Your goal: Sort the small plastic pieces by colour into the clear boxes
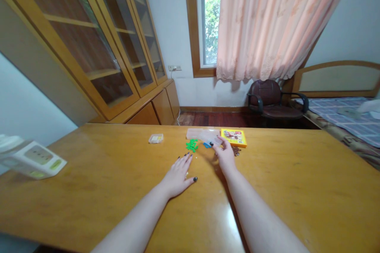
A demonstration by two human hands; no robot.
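Observation:
My left hand (179, 174) lies flat on the wooden table (89, 174) with its fingers stretched out, just short of a small heap of green pieces (192, 145). My right hand (225, 153) reaches further and pinches the near edge of a clear plastic case (202, 134). A blue piece (207, 145) lies between the green heap and the right hand. Behind the right hand lies a yellow box (234, 137), and a few dark brown pieces (236, 150) sit beside the hand.
A small clear box (156, 138) sits left of the green pieces. A white device (31, 159) rests at the table's left edge. Glass-door cabinets (103, 47) line the left wall. Beyond the table stand a dark chair (271, 101) and a bed (347, 118).

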